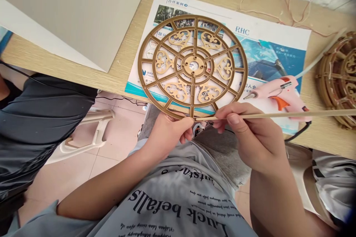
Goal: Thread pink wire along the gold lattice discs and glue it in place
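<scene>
Pinching the rim of the round brown lattice frame (188,63) at six o'clock, our left hand (172,129) has thumb and fingers drawn narrow on it; our right hand (253,131), at about five o'clock, holds a thin pale strip (328,112) between thumb and fingers, its tip lying along the rim beside our left thumb, its long tail running out towards three o'clock; we cannot tell whether that tip touches the rim or only lies over it; the frame rests mostly on a printed brochure (268,33), with its six o'clock edge seeming to overhang the near side of the wooden table (119,63); if we pressed hard there, the twelve o'clock side could tip up, and if our left pinch slackened, the ring could turn on the smooth-looking paper; the strip looks slender, so a knock to its tail, which crosses the handle of the pink glue gun (285,90) at four o'clock and reaches the stacked frames (339,85) at three, could swing the tip off line or bend it; the gun's nozzle (250,96) points at the rim from close by, so snagging the black cord (302,132) could drag it against the frame and, if hot, mark it.
</scene>
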Motion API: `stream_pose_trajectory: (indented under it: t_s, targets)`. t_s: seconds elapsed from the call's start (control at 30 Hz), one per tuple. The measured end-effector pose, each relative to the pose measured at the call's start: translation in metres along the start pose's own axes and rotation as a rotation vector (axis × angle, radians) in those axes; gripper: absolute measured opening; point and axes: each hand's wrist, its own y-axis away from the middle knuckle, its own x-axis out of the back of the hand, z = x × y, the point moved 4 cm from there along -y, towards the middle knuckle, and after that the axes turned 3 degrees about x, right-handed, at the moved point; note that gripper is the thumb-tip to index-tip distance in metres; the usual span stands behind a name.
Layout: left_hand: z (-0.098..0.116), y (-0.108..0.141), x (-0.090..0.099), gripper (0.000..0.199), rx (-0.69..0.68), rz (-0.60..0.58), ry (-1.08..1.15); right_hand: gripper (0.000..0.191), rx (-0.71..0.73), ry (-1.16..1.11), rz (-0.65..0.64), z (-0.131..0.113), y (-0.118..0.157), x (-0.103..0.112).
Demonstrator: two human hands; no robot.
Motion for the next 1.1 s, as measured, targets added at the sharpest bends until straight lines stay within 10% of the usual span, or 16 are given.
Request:
stream_pose_trajectory:
  t_s: [0.33, 1.1]
  targets:
    - [-0.002, 0.000, 0.000, 0.026, -0.003, 0.006, -0.010, 0.015, -0.045, -0.413, 0.271, -0.005, -0.002, -0.001]
    - [0.001, 0.002, 0.000, 0.029, -0.008, -0.054, -0.021, 0.011, 0.246, 0.293, -0.179, -0.042, -0.018, -0.015]
